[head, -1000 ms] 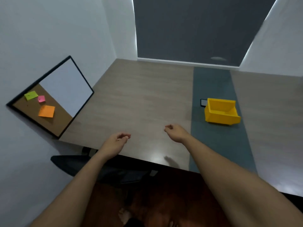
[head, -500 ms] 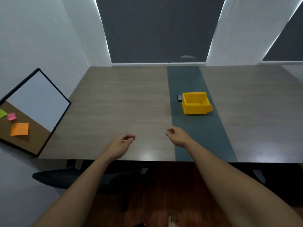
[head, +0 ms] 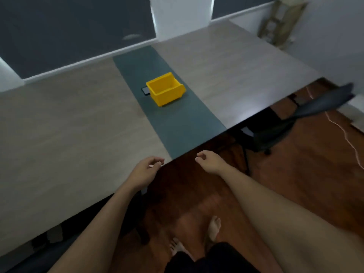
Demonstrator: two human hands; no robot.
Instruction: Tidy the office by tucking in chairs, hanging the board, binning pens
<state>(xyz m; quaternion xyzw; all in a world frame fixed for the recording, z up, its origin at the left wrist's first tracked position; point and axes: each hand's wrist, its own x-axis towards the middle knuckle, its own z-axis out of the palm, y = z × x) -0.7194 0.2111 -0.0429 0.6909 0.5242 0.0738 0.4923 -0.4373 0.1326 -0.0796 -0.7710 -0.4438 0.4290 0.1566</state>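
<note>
A yellow bin [head: 165,88] stands on the dark green strip [head: 177,123] that runs across the long wooden table [head: 69,131]. No pens show inside it. A black office chair [head: 307,113] stands at the right, pulled out from the table edge with its seat partly under the top. My left hand [head: 146,171] hovers over the near table edge with loosely curled fingers and holds nothing. My right hand [head: 208,161] hangs over the floor beside that edge, also loosely curled and empty. The board is out of view.
A small black phone [head: 145,90] lies just left of the bin. A wooden shelf unit [head: 279,22] stands in the far right corner. A thin cable [head: 342,133] trails on the wooden floor. Another dark chair [head: 45,251] sits under the table at lower left.
The view has swung to the right: the board has left the frame and the right-hand chair has come in. Both hands kept their loose pose and now sit at the table edge.
</note>
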